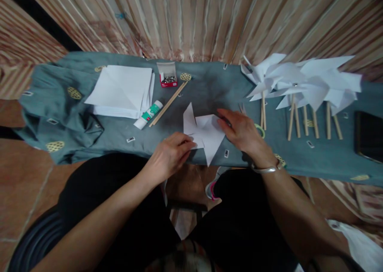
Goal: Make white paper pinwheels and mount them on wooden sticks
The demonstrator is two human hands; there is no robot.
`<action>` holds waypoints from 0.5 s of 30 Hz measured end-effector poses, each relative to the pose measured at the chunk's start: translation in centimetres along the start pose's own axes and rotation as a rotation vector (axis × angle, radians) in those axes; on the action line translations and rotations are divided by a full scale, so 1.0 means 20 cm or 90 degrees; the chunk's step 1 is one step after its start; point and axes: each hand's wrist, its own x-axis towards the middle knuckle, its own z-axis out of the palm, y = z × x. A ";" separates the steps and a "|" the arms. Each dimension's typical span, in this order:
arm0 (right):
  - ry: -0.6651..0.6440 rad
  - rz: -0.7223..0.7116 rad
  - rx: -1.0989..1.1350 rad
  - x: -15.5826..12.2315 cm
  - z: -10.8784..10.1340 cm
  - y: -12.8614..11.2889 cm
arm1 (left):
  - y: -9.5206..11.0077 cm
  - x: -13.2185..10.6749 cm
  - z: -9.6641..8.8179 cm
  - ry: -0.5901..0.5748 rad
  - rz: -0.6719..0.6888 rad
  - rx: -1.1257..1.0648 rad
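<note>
A white paper pinwheel shape (206,134) lies on the grey-blue cloth (209,88) in front of me. My left hand (169,156) pinches the paper's left flap near the front edge. My right hand (242,132) rests on the paper's right side, fingers curled and pressing on a fold. One flap stands up at the paper's upper left. A silver bracelet is on my right wrist.
A stack of white paper sheets (122,90) lies at the left, with a glue stick (149,114) and a wooden stick (168,103) beside it. A small box of pins (168,75) stands behind. Finished pinwheels on sticks (302,86) fill the right; a dark phone (368,136) lies far right.
</note>
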 end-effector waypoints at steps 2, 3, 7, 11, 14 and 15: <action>-0.016 0.034 -0.011 -0.06 -0.04 -0.03 | -0.06 0.01 -0.03 0.018 -0.009 0.053; -0.023 0.050 -0.017 -0.10 -0.06 -0.04 | -0.09 0.02 -0.04 0.021 -0.019 0.080; -0.067 0.069 -0.020 -0.20 -0.09 -0.10 | -0.13 0.04 -0.08 0.063 -0.035 0.127; 0.000 0.051 -0.011 -0.22 -0.09 -0.10 | 0.00 0.04 -0.04 0.092 0.009 0.088; 0.050 -0.023 0.047 -0.21 -0.09 -0.11 | 0.10 0.02 0.03 0.012 0.064 0.040; 0.046 -0.056 0.072 -0.21 -0.08 -0.11 | 0.12 0.02 0.05 -0.009 0.058 0.034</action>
